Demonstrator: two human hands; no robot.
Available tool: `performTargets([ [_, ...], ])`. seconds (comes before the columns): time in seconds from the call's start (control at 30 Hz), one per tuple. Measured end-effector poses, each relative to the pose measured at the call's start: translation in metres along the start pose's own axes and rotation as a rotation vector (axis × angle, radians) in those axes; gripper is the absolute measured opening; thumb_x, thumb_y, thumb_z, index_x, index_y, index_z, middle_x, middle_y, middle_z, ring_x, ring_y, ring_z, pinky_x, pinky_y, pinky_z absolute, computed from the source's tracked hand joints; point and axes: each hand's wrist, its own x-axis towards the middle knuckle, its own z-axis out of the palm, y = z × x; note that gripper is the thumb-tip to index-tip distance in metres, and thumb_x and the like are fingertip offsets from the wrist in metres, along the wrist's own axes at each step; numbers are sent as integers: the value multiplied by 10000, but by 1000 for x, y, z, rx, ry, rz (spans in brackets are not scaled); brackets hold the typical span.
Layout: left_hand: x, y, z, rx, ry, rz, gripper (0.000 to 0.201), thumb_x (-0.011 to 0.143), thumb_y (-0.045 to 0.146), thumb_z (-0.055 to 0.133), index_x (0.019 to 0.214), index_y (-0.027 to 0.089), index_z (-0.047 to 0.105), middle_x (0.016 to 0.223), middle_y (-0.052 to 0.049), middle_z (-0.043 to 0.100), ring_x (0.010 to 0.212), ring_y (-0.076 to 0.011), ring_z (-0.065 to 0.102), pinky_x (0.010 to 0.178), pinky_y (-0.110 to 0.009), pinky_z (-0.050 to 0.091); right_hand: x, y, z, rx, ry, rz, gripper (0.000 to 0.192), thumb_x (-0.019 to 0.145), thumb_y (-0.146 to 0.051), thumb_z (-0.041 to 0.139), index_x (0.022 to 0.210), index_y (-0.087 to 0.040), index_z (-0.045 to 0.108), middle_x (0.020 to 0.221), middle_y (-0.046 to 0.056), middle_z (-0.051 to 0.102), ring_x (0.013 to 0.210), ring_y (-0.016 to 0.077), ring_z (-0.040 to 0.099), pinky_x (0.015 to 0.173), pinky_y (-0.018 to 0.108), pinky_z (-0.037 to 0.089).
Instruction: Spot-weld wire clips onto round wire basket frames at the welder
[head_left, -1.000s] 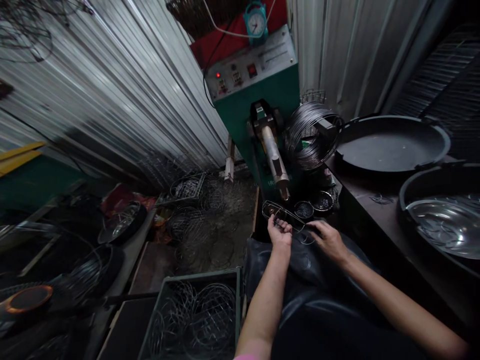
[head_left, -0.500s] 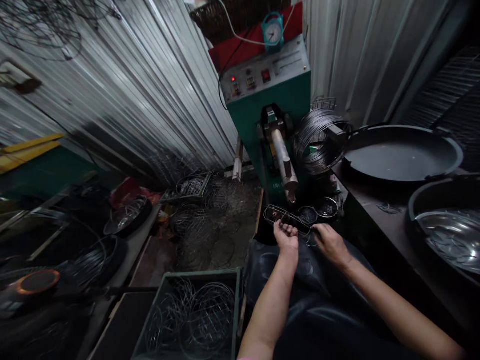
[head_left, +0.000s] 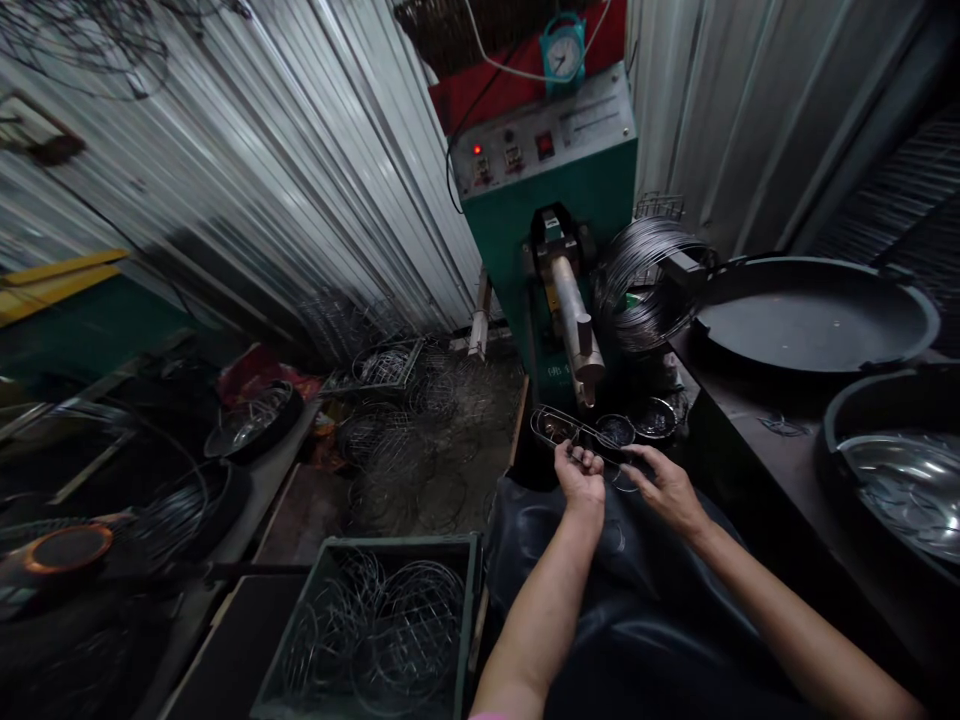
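Note:
My left hand [head_left: 581,478], palm turned up and fingers curled, grips a bent wire frame [head_left: 551,411] with rounded ends. The frame sticks out past the fingers on the far side, just below the metal arm [head_left: 581,340] of a green machine [head_left: 499,235]. To its right, my right hand [head_left: 667,492] has its thumb and forefinger apart near the frame's right end. I cannot tell whether a fingertip touches the wire. Two small round containers, one dark [head_left: 615,430] and one with a bright rim [head_left: 654,418], stand just beyond my hands.
A wire coil [head_left: 649,285] stands right of the machine. On the right bench are a wide black pan [head_left: 817,320] and a deeper one [head_left: 832,450] with a shiny bowl [head_left: 911,480]. Lower left, a green crate [head_left: 474,600] holds wire rings. A blue clock [head_left: 562,55] tops the machine.
My right hand's fingers have spread from a closed pinch at the frame's right end. My left hand still grips the frame. The whole view has shifted slightly.

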Motion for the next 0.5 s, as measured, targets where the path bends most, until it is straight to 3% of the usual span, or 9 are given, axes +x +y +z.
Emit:
performTargets([
  [0.23, 0, -5, 4, -79, 29, 8, 198, 753, 208, 491, 629, 192, 338, 516, 67, 232, 396, -55, 254, 408, -207, 185, -3, 3, 13, -71, 79, -8, 203, 850, -348, 500, 959, -210, 601, 1013, 100, 655, 967, 255, 609, 869, 414, 474],
  [0.5, -1, -5, 4, -88, -17, 12, 169, 739, 191, 494, 654, 190, 349, 538, 72, 227, 394, -47, 243, 407, -205, 174, 8, -5, 8, 153, 29, 170, 236, 805, -416, 535, 840, -203, 630, 825, 56, 666, 799, 217, 619, 759, 336, 490],
])
